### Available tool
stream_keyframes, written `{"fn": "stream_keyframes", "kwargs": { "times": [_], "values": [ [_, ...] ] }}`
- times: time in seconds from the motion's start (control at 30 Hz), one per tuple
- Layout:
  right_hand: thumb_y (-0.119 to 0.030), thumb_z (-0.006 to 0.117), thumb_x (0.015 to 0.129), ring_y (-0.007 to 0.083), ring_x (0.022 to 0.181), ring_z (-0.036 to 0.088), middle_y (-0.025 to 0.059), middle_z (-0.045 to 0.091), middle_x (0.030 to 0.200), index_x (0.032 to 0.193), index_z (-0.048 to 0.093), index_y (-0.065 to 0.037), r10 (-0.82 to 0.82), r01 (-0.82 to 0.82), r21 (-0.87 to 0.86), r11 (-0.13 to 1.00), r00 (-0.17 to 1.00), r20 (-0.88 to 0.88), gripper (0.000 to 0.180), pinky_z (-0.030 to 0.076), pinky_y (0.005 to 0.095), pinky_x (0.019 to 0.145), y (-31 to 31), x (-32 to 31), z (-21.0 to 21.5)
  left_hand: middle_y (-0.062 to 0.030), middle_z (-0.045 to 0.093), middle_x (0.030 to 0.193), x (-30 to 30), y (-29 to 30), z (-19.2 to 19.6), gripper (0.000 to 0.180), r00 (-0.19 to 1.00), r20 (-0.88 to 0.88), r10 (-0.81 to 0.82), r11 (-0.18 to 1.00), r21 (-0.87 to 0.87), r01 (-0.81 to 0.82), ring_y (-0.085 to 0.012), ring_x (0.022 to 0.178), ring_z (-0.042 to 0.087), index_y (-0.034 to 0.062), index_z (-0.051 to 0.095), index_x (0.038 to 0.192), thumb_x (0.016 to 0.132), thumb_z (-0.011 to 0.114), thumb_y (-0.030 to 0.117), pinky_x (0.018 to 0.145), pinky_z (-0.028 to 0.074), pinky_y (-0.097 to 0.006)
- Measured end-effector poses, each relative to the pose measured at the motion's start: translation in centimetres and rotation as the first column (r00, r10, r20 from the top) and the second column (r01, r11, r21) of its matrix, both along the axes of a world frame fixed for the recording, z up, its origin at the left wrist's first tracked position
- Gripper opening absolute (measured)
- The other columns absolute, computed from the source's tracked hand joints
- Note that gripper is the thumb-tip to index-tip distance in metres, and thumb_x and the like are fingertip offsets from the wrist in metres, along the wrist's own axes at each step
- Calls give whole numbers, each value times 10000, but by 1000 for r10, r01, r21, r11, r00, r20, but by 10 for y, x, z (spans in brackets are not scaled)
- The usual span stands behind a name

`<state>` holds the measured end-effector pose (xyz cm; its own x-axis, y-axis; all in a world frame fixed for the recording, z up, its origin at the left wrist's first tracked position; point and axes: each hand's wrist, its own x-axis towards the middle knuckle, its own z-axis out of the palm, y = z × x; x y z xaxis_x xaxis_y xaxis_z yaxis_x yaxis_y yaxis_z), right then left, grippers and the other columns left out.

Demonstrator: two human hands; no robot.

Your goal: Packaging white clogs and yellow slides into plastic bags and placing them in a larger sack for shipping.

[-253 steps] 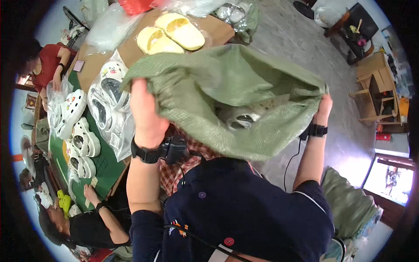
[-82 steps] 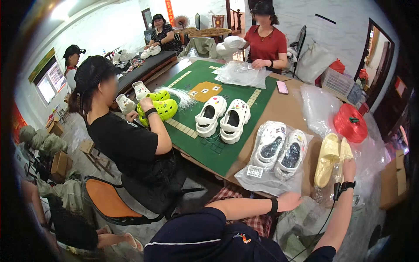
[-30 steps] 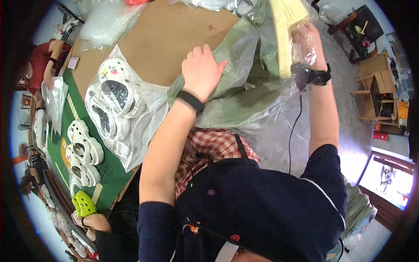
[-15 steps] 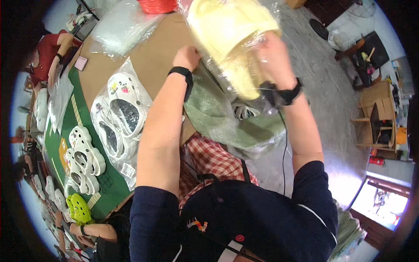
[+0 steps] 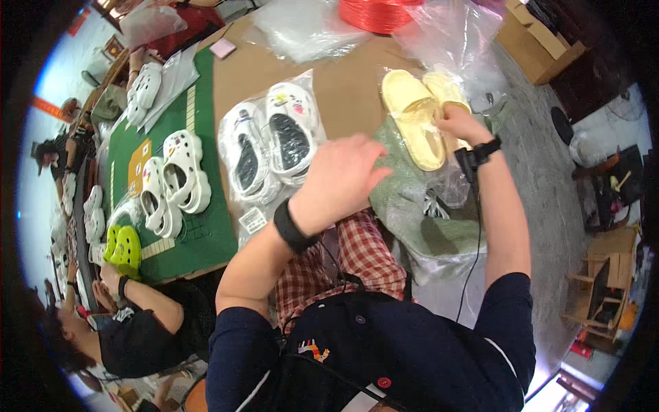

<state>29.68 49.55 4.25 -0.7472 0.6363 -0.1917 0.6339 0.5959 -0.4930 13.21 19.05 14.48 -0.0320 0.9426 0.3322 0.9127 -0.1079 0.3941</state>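
Observation:
A pair of pale yellow slides (image 5: pixel 412 117) in a clear plastic bag rests over the green woven sack (image 5: pixel 405 185), by the table's right edge. My right hand (image 5: pixel 461 126) is closed on the right slide of the pair through the bag, its fingers partly hidden. My left hand (image 5: pixel 343 180) hovers between the slides and a pair of bagged white clogs (image 5: pixel 292 141); its thumb and fingers are apart with nothing in them. Something pale and striped shows inside the sack's mouth below the slides.
White clogs (image 5: pixel 185 172) and lime clogs (image 5: pixel 126 250) stand on a green mat (image 5: pixel 206 89) to the left. Clear plastic bags (image 5: pixel 302 31) and a red roll of twine (image 5: pixel 377 15) lie at the far side. A co-worker (image 5: pixel 147 316) sits at the left; a cardboard box (image 5: pixel 539 44) is far right.
The bagged yellow slides have come down onto the sack with my right hand. My left hand has left the sack's rim and moved nearer to me. The view has swung to the left.

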Motion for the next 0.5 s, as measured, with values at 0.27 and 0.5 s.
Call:
{"fn": "stream_keyframes", "kwargs": {
  "times": [0.27, 0.5],
  "values": [
    [-256, 632, 812, 289, 914, 641, 226, 653, 969, 1063, 613, 48, -85, 106, 33, 994, 918, -387, 395, 490, 351, 803, -107, -18, 102, -169, 581, 1066, -25, -153, -37, 383, 913, -46, 406, 912, 76, -402, -363, 995, 551, 38, 573, 1091, 762, 710, 177, 870, 420, -459],
    [-517, 652, 766, 428, 823, 639, 310, 631, 804, 833, 643, 106, 203, -203, 27, 979, 951, -232, 627, 516, 436, 748, -273, -192, 87, -267, 587, 1082, -69, -182, -110, 603, 683, 134, 718, 688, -281, -669, -428, 952, 594, -10, 368, 1314, 835, 641, 232, 802, 486, -479]
  ]
}}
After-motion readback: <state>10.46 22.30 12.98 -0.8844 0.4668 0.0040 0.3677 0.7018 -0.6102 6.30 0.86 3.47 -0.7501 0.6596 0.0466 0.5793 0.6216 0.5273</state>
